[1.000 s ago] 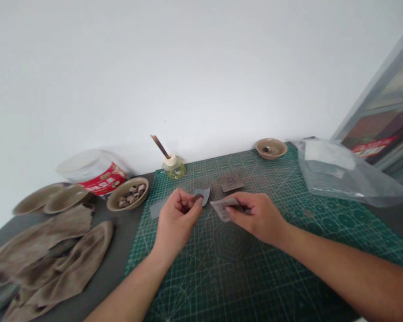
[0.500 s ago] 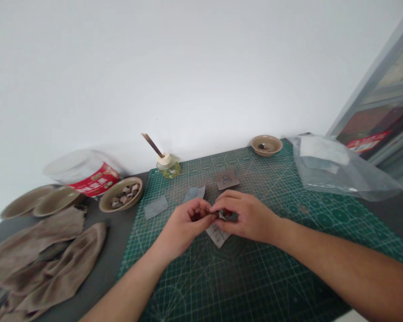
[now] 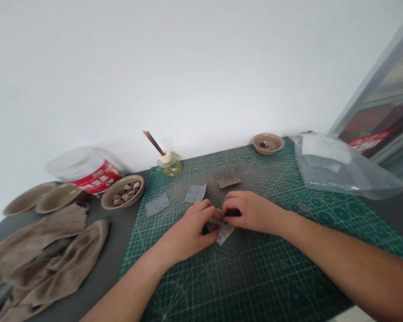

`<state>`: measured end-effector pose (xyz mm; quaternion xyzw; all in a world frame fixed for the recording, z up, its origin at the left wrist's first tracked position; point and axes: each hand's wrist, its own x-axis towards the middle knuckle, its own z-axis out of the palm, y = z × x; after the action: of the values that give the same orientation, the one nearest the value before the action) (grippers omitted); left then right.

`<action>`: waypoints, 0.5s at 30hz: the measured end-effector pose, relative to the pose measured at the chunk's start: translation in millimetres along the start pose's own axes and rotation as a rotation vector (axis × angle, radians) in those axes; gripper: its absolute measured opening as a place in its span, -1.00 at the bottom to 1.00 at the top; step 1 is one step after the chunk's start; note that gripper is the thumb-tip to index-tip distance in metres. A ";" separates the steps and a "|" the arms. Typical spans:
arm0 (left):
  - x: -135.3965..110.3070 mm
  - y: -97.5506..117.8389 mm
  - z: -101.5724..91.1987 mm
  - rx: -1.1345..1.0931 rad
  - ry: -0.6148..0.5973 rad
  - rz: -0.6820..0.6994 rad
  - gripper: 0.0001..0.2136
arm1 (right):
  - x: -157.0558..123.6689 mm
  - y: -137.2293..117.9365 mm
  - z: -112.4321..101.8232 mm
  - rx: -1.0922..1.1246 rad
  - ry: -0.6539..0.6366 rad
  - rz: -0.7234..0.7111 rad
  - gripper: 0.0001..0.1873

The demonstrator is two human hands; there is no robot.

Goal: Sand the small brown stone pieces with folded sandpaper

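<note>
A small grey piece of sandpaper (image 3: 225, 234) lies on the green cutting mat (image 3: 255, 268), partly covered by my fingers. My left hand (image 3: 196, 230) is curled over its left side, thumb and fingertips closing on it. From the right, my right hand (image 3: 251, 211) pinches down at the sheet's upper part with bent fingers. Whatever sits between those fingertips is hidden. Just beyond lie two grey-blue sandpaper pieces, one to the left (image 3: 157, 205) and one nearer my hands (image 3: 195, 193). A brownish piece (image 3: 227, 177) with a handwritten mark is behind them.
To the left stand a bowl of small stones (image 3: 122, 192), stacked empty bowls (image 3: 58, 199), a red-labelled tub (image 3: 97, 176) and a brown cloth (image 3: 70, 273). A jar with sticks (image 3: 170, 164), another bowl (image 3: 267, 144) and a plastic bag (image 3: 339, 165) line the back and right.
My fingertips, together around a small dark piece above the sheet before, are now down at the sheet. The left hand's thumb and fingers have spread wider around it.
</note>
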<state>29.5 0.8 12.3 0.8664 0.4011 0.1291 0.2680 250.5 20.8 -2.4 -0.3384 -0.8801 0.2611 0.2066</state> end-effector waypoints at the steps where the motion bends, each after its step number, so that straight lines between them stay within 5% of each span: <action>1: -0.5 0.4 -0.2 0.023 -0.023 0.000 -0.81 | -0.3 0.0 -0.5 -0.023 -0.002 -0.016 -0.90; 15: -3.6 1.1 2.1 0.153 -0.094 -0.061 -0.77 | -5.5 -4.5 -5.0 -0.036 -0.184 -0.109 -0.89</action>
<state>28.8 -3.3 11.1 0.8768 0.4229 0.0491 0.2235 254.8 15.7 3.2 -0.2682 -0.9170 0.2637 0.1325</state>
